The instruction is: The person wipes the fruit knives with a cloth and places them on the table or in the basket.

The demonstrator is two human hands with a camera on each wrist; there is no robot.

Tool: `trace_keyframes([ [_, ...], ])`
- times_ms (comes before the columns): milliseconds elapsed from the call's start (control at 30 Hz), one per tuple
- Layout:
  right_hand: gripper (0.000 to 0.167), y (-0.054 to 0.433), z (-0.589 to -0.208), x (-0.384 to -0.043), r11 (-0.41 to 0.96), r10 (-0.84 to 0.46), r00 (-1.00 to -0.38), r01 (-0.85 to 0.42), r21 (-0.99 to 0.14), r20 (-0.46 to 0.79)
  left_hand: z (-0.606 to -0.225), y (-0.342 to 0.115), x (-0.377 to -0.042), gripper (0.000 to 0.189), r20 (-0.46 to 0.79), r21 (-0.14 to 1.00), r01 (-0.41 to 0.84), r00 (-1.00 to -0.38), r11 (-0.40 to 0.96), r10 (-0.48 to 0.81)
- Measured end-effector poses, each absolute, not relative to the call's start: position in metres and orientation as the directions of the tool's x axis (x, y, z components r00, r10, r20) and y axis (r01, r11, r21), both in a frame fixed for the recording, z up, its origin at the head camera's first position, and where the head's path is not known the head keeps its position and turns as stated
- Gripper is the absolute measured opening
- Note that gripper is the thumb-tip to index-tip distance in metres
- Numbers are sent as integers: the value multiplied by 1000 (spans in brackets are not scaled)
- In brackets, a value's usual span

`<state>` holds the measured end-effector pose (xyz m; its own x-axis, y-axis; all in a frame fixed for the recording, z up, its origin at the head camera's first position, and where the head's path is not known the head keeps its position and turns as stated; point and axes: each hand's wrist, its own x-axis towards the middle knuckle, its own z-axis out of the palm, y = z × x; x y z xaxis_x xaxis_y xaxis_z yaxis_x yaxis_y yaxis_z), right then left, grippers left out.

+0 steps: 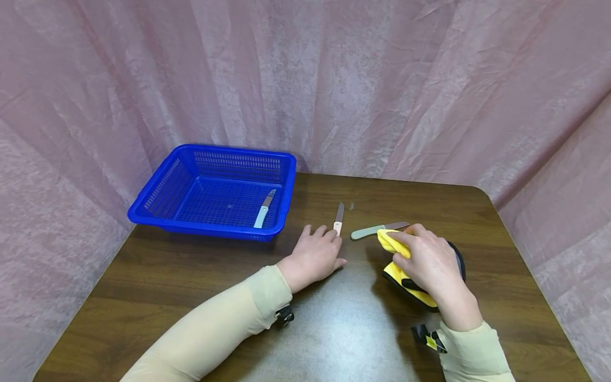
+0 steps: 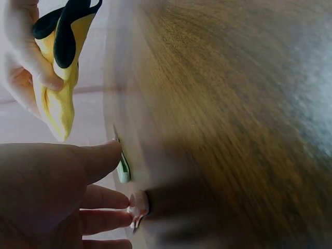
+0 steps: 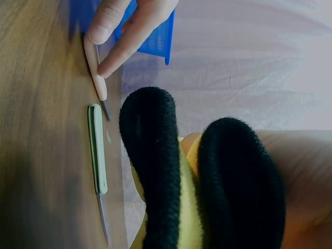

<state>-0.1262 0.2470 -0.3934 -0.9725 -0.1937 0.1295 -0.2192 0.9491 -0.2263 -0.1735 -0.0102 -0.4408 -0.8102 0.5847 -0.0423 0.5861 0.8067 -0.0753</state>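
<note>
My left hand [image 1: 315, 254] reaches over the middle of the table, fingertips at the pink handle of a small knife [image 1: 338, 227]. The left wrist view shows its thumb held apart from that handle [image 2: 139, 201]. Folded yellow cloth with black edging [image 1: 393, 244] is gripped in my right hand [image 1: 429, 262], bunched between thumb and fingers. Between the hands lies a green-handled knife [image 1: 367, 232], its blade pointing right toward the cloth. The right wrist view shows the green knife [image 3: 97, 150] lying near the pink one [image 3: 96, 72], with the cloth's black edges [image 3: 155, 171] up close.
A blue plastic basket [image 1: 212, 231] stands at the back left, holding a knife with a light blue handle [image 1: 261, 215]. The brown wooden table [image 1: 191, 265] runs back to a pink curtain [image 1: 305, 79], which also hangs along both sides.
</note>
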Motion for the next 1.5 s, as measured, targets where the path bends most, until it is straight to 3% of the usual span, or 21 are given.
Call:
trace_keyframes([
  [333,51,245,-393,-127,950,-192,-974,-216,-228,120,-443,-18,-179,43,64,-71,577,-811,813,581],
  [567,53,241,-393,-128,948,-196,-975,-216,-234,105,-450,-14,-190,49,147,-80,512,-842,855,518],
  [933,52,242,-393,-128,948,-195,-974,-218,-231,118,-453,-3,-201,57,63,-75,437,-895,896,441],
  [1233,51,243,-394,-129,951,-195,-975,-216,-222,109,-455,1,-204,57,78,-92,423,-899,901,430],
  [1433,52,243,-394,-128,950,-197,-974,-218,-225,109,-456,3,-206,46,68,-112,399,-911,910,408],
  [1500,52,243,-394,-128,949,-197,-974,-217,-227,108,-457,4,-206,33,82,-128,393,-911,911,404],
])
